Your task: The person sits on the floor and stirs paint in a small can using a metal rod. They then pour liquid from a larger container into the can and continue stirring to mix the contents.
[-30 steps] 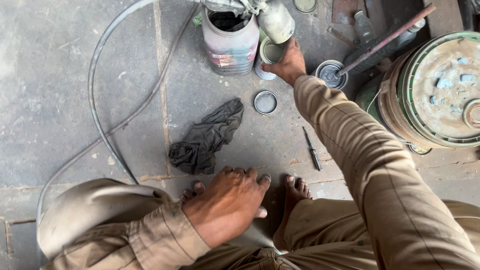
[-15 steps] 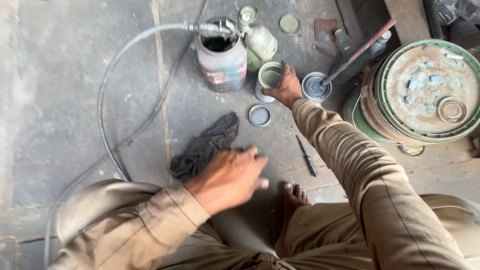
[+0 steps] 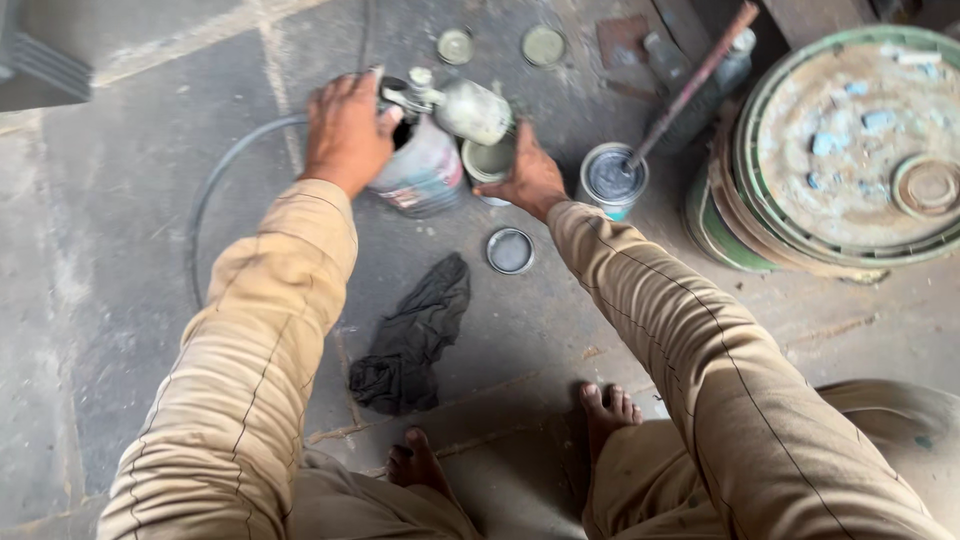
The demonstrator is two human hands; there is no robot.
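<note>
Left hand (image 3: 345, 125) at 11 o'clock, fingers curled round rim of paint can (image 3: 425, 170), likely steadying it; spray gun (image 3: 455, 105) lies across can's open top, grey hose (image 3: 215, 195) looping off toward 9 o'clock; right hand (image 3: 528, 178) at 12 o'clock, wrapped round small tin (image 3: 488, 160) just beside can, gripping side so top stays free; second tin (image 3: 612, 178) at 1 o'clock with stirring stick (image 3: 690, 80) leaning in it; loose lid (image 3: 510, 250) on floor near wrist; dark rag (image 3: 415, 340) at centre; rusty drum (image 3: 850, 150) at 2 o'clock
</note>
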